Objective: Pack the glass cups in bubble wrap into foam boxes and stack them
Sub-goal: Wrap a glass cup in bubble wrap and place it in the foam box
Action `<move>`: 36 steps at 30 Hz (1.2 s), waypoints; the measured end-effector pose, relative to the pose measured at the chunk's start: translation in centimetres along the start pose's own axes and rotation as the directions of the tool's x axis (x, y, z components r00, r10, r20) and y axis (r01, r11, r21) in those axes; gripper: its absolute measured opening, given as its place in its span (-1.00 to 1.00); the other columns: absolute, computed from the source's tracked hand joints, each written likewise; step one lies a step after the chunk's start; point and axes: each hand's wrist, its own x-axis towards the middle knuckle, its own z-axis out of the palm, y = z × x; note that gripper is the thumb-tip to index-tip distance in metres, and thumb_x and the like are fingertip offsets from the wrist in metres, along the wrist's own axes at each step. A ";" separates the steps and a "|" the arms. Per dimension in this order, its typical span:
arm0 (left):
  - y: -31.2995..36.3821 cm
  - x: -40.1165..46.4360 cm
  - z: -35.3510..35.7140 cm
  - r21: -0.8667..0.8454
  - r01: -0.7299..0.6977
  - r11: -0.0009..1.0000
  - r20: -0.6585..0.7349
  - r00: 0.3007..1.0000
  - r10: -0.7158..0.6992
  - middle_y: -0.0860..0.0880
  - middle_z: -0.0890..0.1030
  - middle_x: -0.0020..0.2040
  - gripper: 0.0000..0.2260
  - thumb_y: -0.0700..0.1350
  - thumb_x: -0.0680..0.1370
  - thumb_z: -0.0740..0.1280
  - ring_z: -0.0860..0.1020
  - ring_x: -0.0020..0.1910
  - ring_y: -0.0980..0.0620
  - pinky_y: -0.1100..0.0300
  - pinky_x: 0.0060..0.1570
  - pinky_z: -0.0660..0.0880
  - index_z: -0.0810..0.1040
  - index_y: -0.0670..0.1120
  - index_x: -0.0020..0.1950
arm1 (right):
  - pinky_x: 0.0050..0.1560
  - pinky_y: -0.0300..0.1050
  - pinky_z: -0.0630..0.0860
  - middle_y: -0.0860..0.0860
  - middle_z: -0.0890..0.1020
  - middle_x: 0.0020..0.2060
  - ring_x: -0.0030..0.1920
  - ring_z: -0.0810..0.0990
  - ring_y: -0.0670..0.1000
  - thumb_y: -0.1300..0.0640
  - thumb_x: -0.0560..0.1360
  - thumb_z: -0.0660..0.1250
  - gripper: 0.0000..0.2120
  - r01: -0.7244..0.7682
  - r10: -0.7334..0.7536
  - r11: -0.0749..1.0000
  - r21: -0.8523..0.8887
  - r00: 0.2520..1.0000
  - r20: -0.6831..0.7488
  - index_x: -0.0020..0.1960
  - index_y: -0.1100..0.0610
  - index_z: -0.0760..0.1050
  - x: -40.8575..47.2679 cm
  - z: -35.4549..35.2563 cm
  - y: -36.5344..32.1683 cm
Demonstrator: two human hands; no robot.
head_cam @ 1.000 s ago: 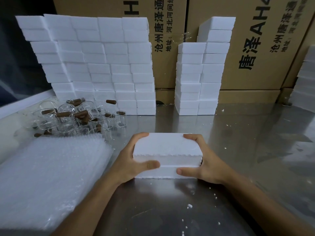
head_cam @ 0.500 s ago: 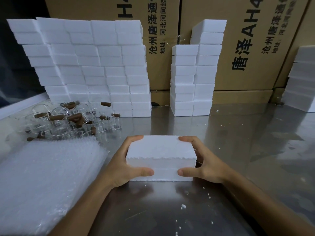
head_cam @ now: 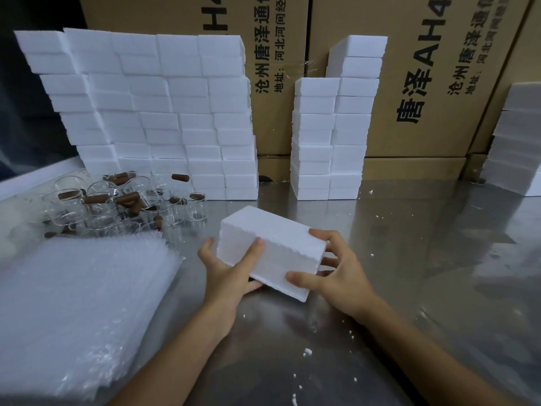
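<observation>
A closed white foam box (head_cam: 272,244) is held just above the steel table (head_cam: 409,259), turned at an angle with one corner pointing away from me. My left hand (head_cam: 231,271) grips its left end, thumb on the front face. My right hand (head_cam: 336,271) grips its right end, thumb on the lower front edge. Several clear glass cups (head_cam: 123,206) with brown handles lie in a heap at the left. In front of them is a stack of bubble wrap sheets (head_cam: 82,303).
A wide wall of stacked foam boxes (head_cam: 152,112) stands at the back left, with two narrower columns of foam boxes (head_cam: 333,136) to its right. More foam boxes (head_cam: 518,142) stand at the far right. Cardboard cartons (head_cam: 439,77) stand behind. Foam crumbs (head_cam: 307,351) dot the table.
Both hands have lifted the foam box off the table and rotated it, so it now sits skewed with its left end swung away from me.
</observation>
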 end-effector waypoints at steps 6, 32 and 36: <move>0.8 -0.5 1.6 -0.039 0.171 0.984 -0.001 0.985 -0.172 0.06 0.55 0.15 -0.07 0.16 0.18 0.63 0.62 0.06 -0.06 -0.07 -0.30 0.64 0.13 0.36 0.38 | 0.11 -0.08 0.58 -0.19 0.41 0.23 0.15 0.49 -0.15 -0.37 0.12 0.54 -0.15 0.136 -0.142 0.910 -0.391 0.990 0.013 0.33 -0.27 0.29 -1.1 0.3 -1.0; -1.8 2.6 1.0 0.395 -0.136 0.909 0.156 0.985 0.080 -0.06 0.54 -0.47 -0.88 -0.17 0.53 0.42 0.43 -0.60 -0.02 0.20 -0.60 0.34 0.60 -0.12 -0.21 | 0.26 0.16 0.43 0.16 0.48 0.33 0.30 0.41 0.18 -0.07 0.26 0.61 -0.15 0.428 -0.744 0.246 -0.870 0.658 0.113 0.42 0.20 0.38 13.0 -6.2 -10.2; -1.9 2.6 1.4 0.373 -0.168 0.913 0.194 0.976 0.100 -0.12 0.48 -0.51 -0.85 -0.28 0.51 0.41 0.37 -0.66 0.01 0.29 -0.64 0.27 0.56 -0.22 -0.25 | 0.26 0.20 0.43 0.16 0.44 0.37 0.32 0.40 0.22 -0.05 0.27 0.60 -0.14 0.356 -0.782 0.184 -0.916 0.618 0.083 0.45 0.17 0.32 20.0 -8.1 -15.4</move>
